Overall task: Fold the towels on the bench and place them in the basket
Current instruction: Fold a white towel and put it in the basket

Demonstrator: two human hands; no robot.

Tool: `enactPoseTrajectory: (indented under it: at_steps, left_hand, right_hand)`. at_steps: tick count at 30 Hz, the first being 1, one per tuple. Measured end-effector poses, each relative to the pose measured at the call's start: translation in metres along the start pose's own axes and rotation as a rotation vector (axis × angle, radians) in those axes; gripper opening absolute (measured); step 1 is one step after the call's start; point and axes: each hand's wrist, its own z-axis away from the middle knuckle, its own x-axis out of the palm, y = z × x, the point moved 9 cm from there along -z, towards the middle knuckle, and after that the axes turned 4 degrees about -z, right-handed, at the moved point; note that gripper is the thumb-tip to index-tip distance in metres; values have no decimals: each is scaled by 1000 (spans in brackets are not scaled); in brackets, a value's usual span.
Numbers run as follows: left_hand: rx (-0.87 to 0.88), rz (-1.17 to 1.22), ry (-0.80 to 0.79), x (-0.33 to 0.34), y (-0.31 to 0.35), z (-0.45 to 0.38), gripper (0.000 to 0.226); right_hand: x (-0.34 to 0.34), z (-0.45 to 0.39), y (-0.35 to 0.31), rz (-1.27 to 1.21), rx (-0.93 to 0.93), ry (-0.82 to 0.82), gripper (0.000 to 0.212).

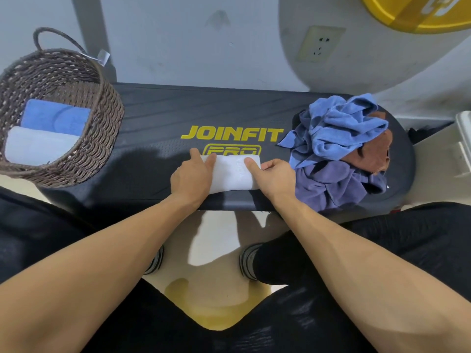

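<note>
Two bare forearms reach forward over black-clad knees to a black padded bench (158, 115) with yellow lettering. The left hand (190, 175) grips the left end of a small folded white towel (233, 174), thumb on top and forefinger stretched past the towel's far left corner onto the bench. The right hand (274, 174) grips the right end, thumb lying on the cloth and the other fingers curled under its edge. The towel lies flat between the two thumbs, at the bench's near edge. Just right of the right hand's knuckles sits a crumpled heap of blue, purple and brown towels (341, 149). Well left of the left hand's fingers stands a round brown woven basket (107, 118), holding a folded blue towel (54, 118) and a folded white towel (38, 145) side by side.
</note>
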Motion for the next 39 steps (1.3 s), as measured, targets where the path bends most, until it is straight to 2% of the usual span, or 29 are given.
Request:
enactPoseTrajectory:
  at_steps: [3, 6, 9, 11, 16, 20, 24, 27, 29, 31, 33, 35, 37, 38, 39]
  left_hand:
    - [43, -91, 13, 0, 3, -3, 45]
    - [59, -188, -125, 8, -3, -11, 46]
    - [49, -209, -262, 10, -1, -14, 47]
    - [-45, -55, -333, 9, -4, -13, 55]
    - [-386, 546, -554, 18, -25, -6, 69]
    - [-448, 789, -591, 21, -23, -1, 69]
    - [-528, 1023, -701, 26, -5, 9, 54]
    - [-514, 1217, -660, 19, 11, 4, 54]
    - [-484, 1209, -543, 10, 10, -2, 60]
    - [-388, 1095, -388, -6, 4, -12, 55]
    - [-249, 957, -268, -25, 0, -22, 49]
    - [-65, 783, -224, -47, 3, -29, 43]
    - [169, 595, -276, -67, 20, -28, 38]
    - [276, 522, -340, -75, 32, -24, 39]
    - [367, 479, -417, -82, 45, -17, 41]
  right_hand:
    - [0, 1, 2, 6, 20, 20, 47]
    - [-1, 3, 1, -20, -15, 40, 55]
    - [3, 1, -1, -21, -25, -6, 48]
    - [4, -1, -2, -31, -23, -23, 42]
    - [5, -5, -2, -20, -9, -48, 37]
    - [7, -7, -4, -32, 2, -103, 39]
    - [14, -7, -4, -244, 149, -267, 34]
    - [16, -4, -5, -311, 229, -357, 35]
    - [18, -2, -7, -313, 256, -423, 32]
    - [19, -1, -10, -285, 252, -471, 29]
    - [13, -4, -18, -125, 154, -440, 32]
    - [8, -3, -36, -6, -7, -409, 66]
    - [10, 11, -68, -6, -228, -481, 106]
    - [12, 23, -86, -10, -338, -543, 117]
    - [13, 34, -100, -18, -421, -601, 119]
